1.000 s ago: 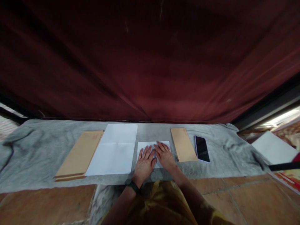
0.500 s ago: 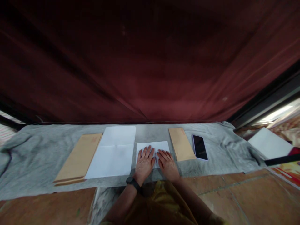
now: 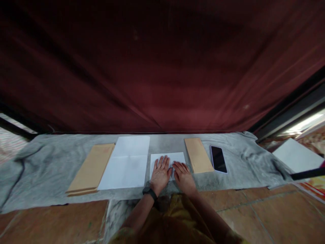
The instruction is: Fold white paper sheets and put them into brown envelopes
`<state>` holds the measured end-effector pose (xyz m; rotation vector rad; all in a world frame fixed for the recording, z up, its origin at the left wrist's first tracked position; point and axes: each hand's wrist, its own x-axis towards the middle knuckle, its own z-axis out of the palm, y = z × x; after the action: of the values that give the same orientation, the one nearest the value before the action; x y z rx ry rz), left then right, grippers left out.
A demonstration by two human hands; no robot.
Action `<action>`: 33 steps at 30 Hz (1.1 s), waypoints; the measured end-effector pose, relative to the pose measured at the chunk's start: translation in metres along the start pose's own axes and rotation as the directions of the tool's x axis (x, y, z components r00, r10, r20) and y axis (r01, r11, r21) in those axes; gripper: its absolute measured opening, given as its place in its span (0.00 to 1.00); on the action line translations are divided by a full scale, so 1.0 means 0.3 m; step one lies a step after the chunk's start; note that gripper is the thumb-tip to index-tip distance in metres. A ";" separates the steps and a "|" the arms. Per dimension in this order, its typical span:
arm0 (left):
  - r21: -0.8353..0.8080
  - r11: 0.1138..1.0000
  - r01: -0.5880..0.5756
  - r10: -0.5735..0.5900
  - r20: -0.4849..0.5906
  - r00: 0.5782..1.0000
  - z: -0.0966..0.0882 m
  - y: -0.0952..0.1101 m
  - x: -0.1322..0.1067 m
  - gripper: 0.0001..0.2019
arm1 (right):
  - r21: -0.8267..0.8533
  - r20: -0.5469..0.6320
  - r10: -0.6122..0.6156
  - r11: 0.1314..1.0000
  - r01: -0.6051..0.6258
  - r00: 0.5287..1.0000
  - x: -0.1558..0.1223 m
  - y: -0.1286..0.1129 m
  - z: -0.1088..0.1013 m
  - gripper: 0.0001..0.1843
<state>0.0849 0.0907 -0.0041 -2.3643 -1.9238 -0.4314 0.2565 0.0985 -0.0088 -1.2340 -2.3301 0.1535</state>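
Note:
A small folded white sheet (image 3: 177, 157) lies on the grey cloth (image 3: 50, 162) in front of me. My left hand (image 3: 160, 173), with a black watch at the wrist, lies flat on its left half, fingers stretched out. Beside it my right hand (image 3: 184, 175) rests flat on the sheet's near right part, fingers spread. Neither hand holds anything. To the left lies a larger white paper (image 3: 127, 162) with fold lines. A brown envelope (image 3: 198, 155) lies just right of the folded sheet.
A stack of brown envelopes (image 3: 90, 168) lies at the left of the cloth. A dark phone (image 3: 218, 159) lies right of the single envelope. A dark red curtain (image 3: 162, 67) hangs behind. A white sheet (image 3: 297, 156) lies far right. Tiled floor (image 3: 254, 210) runs along the near side.
My right hand has slid back toward me along the folded sheet. My left hand stays flat on it. The view has shifted slightly.

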 end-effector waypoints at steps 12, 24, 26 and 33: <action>-0.004 1.000 -0.021 0.021 -0.006 1.000 -0.006 -0.006 0.024 0.25 | -0.007 0.010 -0.027 1.000 0.027 1.000 -0.003 0.006 -0.005 0.24; 0.030 0.995 0.094 -0.094 -0.014 0.996 -0.042 -0.072 -0.033 0.26 | 0.021 0.042 0.065 0.998 -0.066 0.997 0.052 -0.030 -0.016 0.22; 0.015 0.996 0.092 -0.092 -0.011 0.996 -0.038 -0.063 -0.032 0.25 | 0.037 0.068 0.031 0.999 -0.033 0.997 0.080 -0.044 -0.004 0.22; -0.059 0.998 0.007 -0.007 0.009 1.000 -0.031 -0.068 -0.047 0.25 | 0.010 0.168 -0.053 0.999 0.052 0.984 0.102 -0.044 0.037 0.27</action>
<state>0.0609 0.0796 -0.0015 -2.3996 -1.9501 -0.4861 0.2271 0.1166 -0.0029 -1.1975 -2.5019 0.2550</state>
